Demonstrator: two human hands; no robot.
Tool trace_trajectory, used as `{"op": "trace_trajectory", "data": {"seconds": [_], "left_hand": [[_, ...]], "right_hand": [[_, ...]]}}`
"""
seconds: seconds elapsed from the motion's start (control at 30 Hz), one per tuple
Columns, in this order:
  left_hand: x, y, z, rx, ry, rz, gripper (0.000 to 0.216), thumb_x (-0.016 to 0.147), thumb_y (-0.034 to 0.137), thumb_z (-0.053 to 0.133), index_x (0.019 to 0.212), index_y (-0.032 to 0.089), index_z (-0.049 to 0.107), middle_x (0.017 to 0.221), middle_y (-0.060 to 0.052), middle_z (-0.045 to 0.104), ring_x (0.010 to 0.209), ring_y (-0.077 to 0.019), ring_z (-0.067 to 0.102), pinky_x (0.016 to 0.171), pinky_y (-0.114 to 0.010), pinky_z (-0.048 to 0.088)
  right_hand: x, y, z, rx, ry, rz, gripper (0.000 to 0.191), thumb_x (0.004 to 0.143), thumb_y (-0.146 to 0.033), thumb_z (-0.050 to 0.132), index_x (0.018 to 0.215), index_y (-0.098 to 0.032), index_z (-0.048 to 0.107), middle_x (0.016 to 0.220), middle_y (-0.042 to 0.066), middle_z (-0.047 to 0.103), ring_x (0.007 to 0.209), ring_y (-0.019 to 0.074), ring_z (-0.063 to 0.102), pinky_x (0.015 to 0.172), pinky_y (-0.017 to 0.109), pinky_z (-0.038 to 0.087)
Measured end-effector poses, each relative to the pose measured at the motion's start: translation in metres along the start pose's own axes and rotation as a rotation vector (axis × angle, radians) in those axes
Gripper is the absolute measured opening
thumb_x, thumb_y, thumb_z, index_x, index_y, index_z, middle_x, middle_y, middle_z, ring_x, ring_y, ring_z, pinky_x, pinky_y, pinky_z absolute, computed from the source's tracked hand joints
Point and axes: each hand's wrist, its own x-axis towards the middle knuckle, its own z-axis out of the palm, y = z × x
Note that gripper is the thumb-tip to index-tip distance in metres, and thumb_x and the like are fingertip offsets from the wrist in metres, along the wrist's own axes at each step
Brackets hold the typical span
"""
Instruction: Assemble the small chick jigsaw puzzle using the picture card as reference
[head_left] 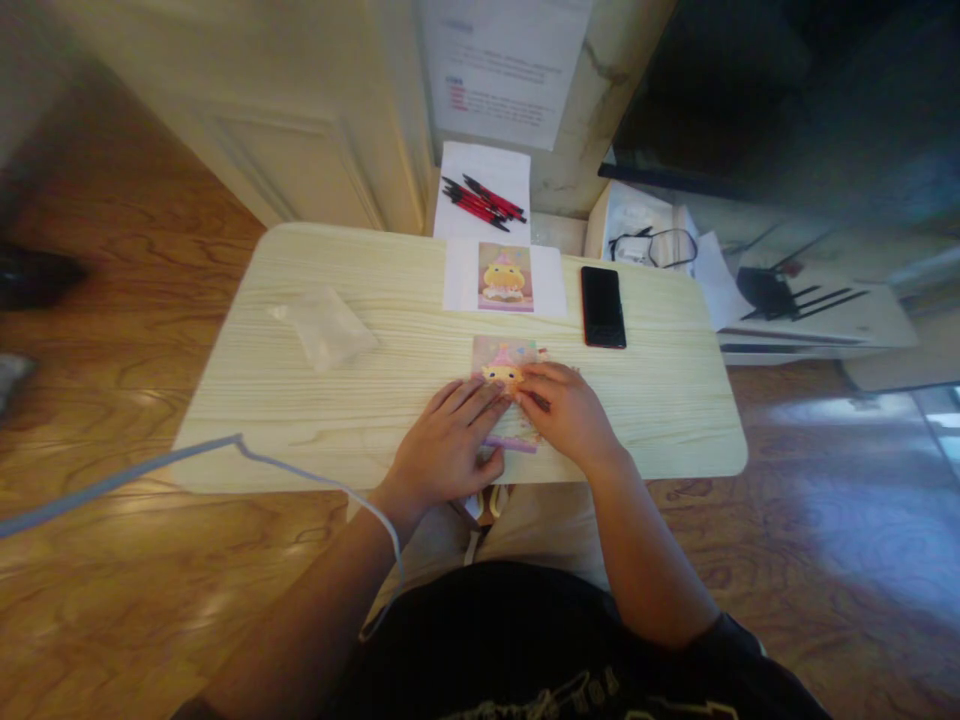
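A small jigsaw puzzle picture [491, 352] of a yellow cartoon figure in a pink hat lies near the table's front edge. Across its lower left part my left hand [450, 445] rests flat, fingers stretched out and touching the picture. My right hand [574, 415] is at the picture's right side, thumb and forefinger drawn together on its surface; whatever they hold is hidden. Small colourful bits [543, 354], seemingly puzzle pieces, show beside the right fingers. Both hands cover much of the lower half. Just behind lies a white sheet [551, 280] printed with the same figure.
A black phone [602, 308] lies on the table [300, 420] at the right, a crumpled clear plastic bag [330, 328] at the left. Several red and black pens [484, 203] sit on paper behind. A pale cable [315, 474] crosses my left forearm. Beyond stands a white box [637, 215].
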Motion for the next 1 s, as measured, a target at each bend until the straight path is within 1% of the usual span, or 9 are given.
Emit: {"op": "trace_trajectory", "data": {"seconds": [0.27,0.4,0.47,0.6,0.73,0.87,0.93,1.0], "left_hand": [[-0.002,-0.001,0.001,-0.023,0.012,0.000,0.068,0.089,0.038,0.062,0.154,0.019,0.054,0.161,-0.011,0.052,0.153,-0.0361,0.042,0.127,-0.055,0.035],[-0.001,-0.001,0.001,-0.036,0.013,-0.005,0.072,0.089,0.038,0.062,0.157,0.020,0.050,0.160,-0.010,0.053,0.153,-0.0364,0.042,0.127,-0.057,0.035],[-0.001,-0.001,0.001,-0.033,0.015,-0.006,0.073,0.089,0.039,0.062,0.158,0.019,0.049,0.160,-0.011,0.053,0.153,-0.0364,0.042,0.127,-0.057,0.035],[-0.001,-0.001,0.002,-0.021,0.021,-0.010,0.068,0.090,0.041,0.060,0.154,0.018,0.054,0.157,-0.011,0.056,0.148,-0.0354,0.047,0.127,-0.053,0.036],[-0.001,-0.002,0.003,-0.013,0.025,-0.003,0.066,0.091,0.041,0.059,0.152,0.017,0.056,0.156,-0.010,0.057,0.146,-0.0347,0.049,0.128,-0.053,0.035],[-0.002,-0.002,0.004,-0.009,0.034,-0.010,0.066,0.091,0.040,0.060,0.153,0.020,0.055,0.158,-0.008,0.056,0.148,-0.0361,0.048,0.126,-0.055,0.036],[-0.003,-0.002,0.004,-0.013,0.040,-0.012,0.067,0.091,0.040,0.061,0.154,0.020,0.053,0.158,-0.009,0.056,0.148,-0.0361,0.047,0.124,-0.055,0.038],[-0.003,-0.001,0.003,-0.018,0.053,-0.014,0.067,0.090,0.039,0.061,0.153,0.019,0.054,0.157,-0.010,0.057,0.148,-0.0350,0.047,0.123,-0.054,0.040]], "right_hand": [[0.006,0.001,0.010,0.030,0.056,0.056,0.016,0.094,-0.018,0.070,0.104,-0.024,0.081,0.119,0.008,0.072,0.117,0.0248,0.064,0.109,0.044,0.051],[0.008,-0.001,0.010,0.017,0.051,0.055,0.015,0.094,-0.019,0.071,0.101,-0.025,0.083,0.117,0.008,0.071,0.114,0.0254,0.064,0.107,0.044,0.051],[0.007,-0.003,0.010,0.005,0.045,0.053,0.018,0.095,-0.019,0.069,0.104,-0.025,0.083,0.118,0.008,0.071,0.115,0.0257,0.063,0.108,0.045,0.051],[0.003,-0.005,0.010,-0.040,0.005,0.012,0.029,0.097,-0.014,0.064,0.114,-0.029,0.083,0.126,0.008,0.070,0.122,0.0262,0.061,0.111,0.047,0.049],[-0.003,-0.005,0.006,-0.111,-0.078,-0.039,0.045,0.091,-0.004,0.061,0.122,-0.030,0.080,0.142,0.006,0.065,0.133,0.0272,0.054,0.116,0.049,0.045],[-0.008,-0.004,-0.003,-0.171,-0.145,-0.080,0.049,0.091,-0.007,0.065,0.132,-0.032,0.075,0.153,0.006,0.058,0.140,0.0297,0.049,0.119,0.053,0.042],[-0.011,-0.002,-0.005,-0.170,-0.146,-0.073,0.052,0.092,-0.009,0.066,0.137,-0.035,0.072,0.156,0.006,0.056,0.140,0.0296,0.050,0.118,0.055,0.042],[-0.013,0.001,-0.005,-0.159,-0.125,-0.054,0.052,0.092,-0.009,0.067,0.136,-0.037,0.072,0.156,0.005,0.055,0.140,0.0293,0.050,0.117,0.056,0.041]]}}
